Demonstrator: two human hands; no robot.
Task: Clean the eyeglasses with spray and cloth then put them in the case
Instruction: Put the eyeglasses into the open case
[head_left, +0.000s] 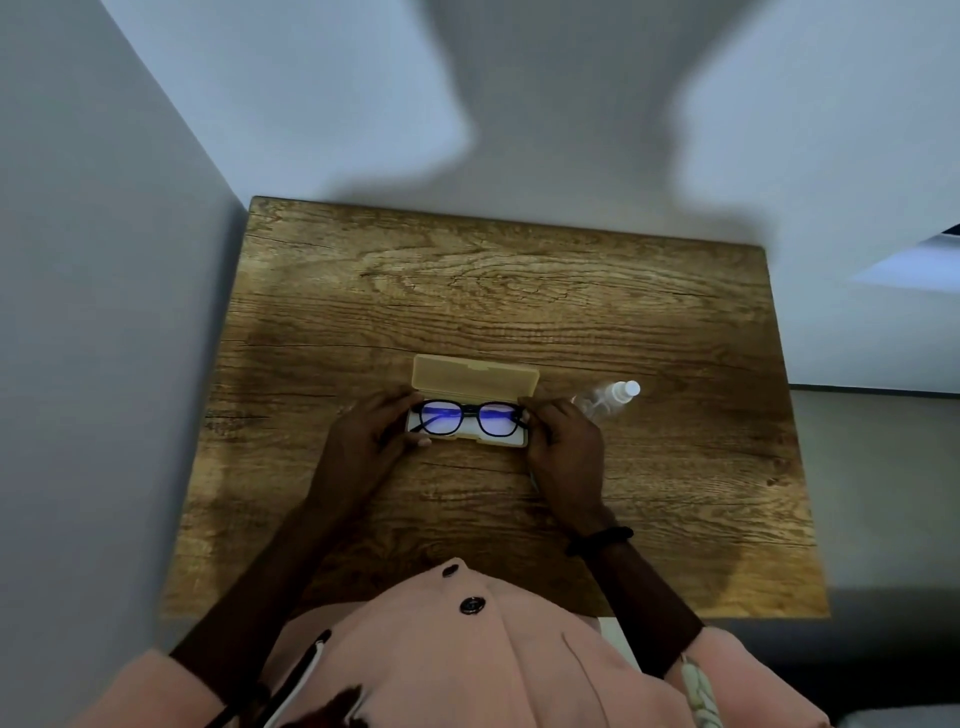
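Black-framed eyeglasses (470, 420) with blue-glinting lenses lie inside an open tan case (475, 378) at the middle of the wooden table (519, 301). The case's lid stands up behind them, and a pale lining shows under the frame. My left hand (371, 434) holds the case's left end, fingers curled around it and touching the frame's left corner. My right hand (563, 441) grips the case's right end beside the frame's right hinge. A clear spray bottle (608, 397) with a white cap lies on its side just right of my right hand. No cloth is visible.
The table stands against a pale wall at the left and back. Its right edge borders a grey surface. A black band circles my right wrist. My pink buttoned shirt fills the bottom of the view, over the table's near edge.
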